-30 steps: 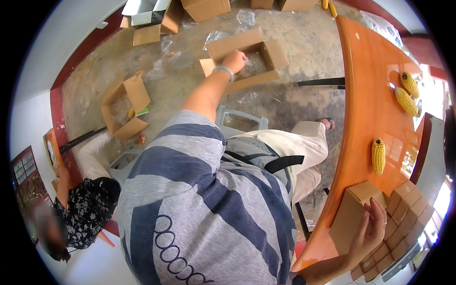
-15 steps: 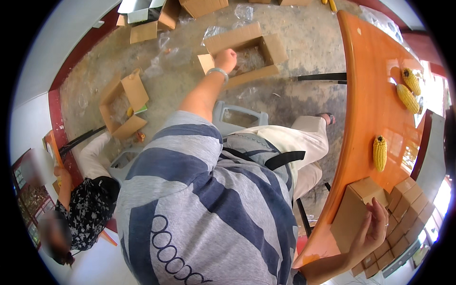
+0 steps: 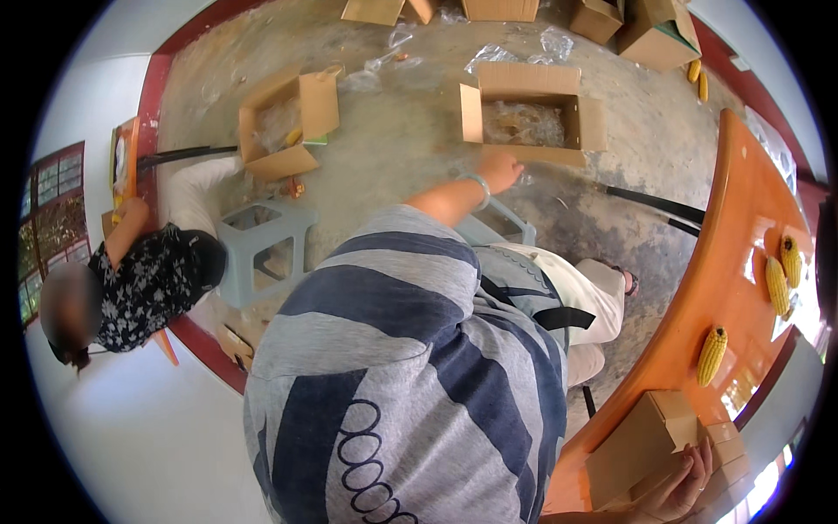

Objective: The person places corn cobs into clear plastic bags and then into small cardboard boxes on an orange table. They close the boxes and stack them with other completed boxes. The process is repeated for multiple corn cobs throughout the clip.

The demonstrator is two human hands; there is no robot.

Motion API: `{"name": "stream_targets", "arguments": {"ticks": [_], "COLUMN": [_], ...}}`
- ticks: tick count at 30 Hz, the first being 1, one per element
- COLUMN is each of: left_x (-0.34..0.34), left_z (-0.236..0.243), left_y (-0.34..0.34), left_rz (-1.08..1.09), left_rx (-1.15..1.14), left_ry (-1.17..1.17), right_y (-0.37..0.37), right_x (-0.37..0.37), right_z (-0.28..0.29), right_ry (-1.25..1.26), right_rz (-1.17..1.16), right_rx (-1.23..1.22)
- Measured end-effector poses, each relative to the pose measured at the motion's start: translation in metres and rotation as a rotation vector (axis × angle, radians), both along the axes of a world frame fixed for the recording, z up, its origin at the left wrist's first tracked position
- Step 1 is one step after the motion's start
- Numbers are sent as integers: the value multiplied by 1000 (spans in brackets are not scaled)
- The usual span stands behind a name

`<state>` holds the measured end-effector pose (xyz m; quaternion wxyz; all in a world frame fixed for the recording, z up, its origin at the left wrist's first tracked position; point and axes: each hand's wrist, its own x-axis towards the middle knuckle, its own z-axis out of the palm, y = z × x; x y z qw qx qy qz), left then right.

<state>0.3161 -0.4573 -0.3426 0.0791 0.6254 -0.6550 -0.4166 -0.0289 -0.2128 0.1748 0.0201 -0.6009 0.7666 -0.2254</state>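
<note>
At the near end of the orange table (image 3: 742, 210), the right hand (image 3: 690, 476) hovers by a brown box (image 3: 633, 454), fingers half curled and fairly wide; I cannot tell whether it grips or touches anything. The left hand (image 3: 499, 169) hangs out to the left of the table, its fingers drawn narrow — whether something thin is pinched there, I cannot tell. It is just outside the near wall of an open carton (image 3: 530, 80), the thing nearest to it, on the floor left of the table.

Handling well here, I judge, means keeping the wrist (it wears one pale bangle) clear of the carton's wall, and leaning no weight on the box with the right hand.

Counting outward: three corn cobs (image 3: 711, 356) on the table; one grey stool (image 3: 526, 231) left of it, partly hidden; one clump of clear film (image 3: 524, 125) in the open carton. Farther left of the table come a second stool (image 3: 237, 262), one co-worker (image 3: 148, 271) and another carton (image 3: 319, 103) — with one yellow cob inside. Past the table's far end lie two floor cobs (image 3: 694, 70) and at least four more cartons (image 3: 502, 9).
</note>
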Motion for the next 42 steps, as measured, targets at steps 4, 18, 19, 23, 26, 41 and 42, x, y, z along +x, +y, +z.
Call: {"name": "stream_targets", "arguments": {"ticks": [4, 18, 19, 23, 26, 41, 42], "left_x": [-21, -138, -141, -151, -166, -144, -144], "left_z": [11, 92, 113, 135, 151, 200, 210], "left_y": [18, 10, 9, 11, 17, 32, 30], "left_rz": [-161, -274, -334, -305, -359, -502, -503], "left_rx": [-63, -46, -88, 278, 355, 339, 328], "left_ry": [5, 616, 601, 702, 801, 834, 851], "right_y": [13, -6, -23, -67, -83, -107, -105], "right_x": [-25, -69, -67, -87, -129, -99, -99], "right_z": [5, -2, -7, -4, -23, -69, -65], "right_ry": [148, -139, -251, -179, -92, 104, 54], "right_rz": [-6, -226, -291, -268, -307, -148, -164], "right_rx": [51, 113, 50, 175, 367, 781, 709]}}
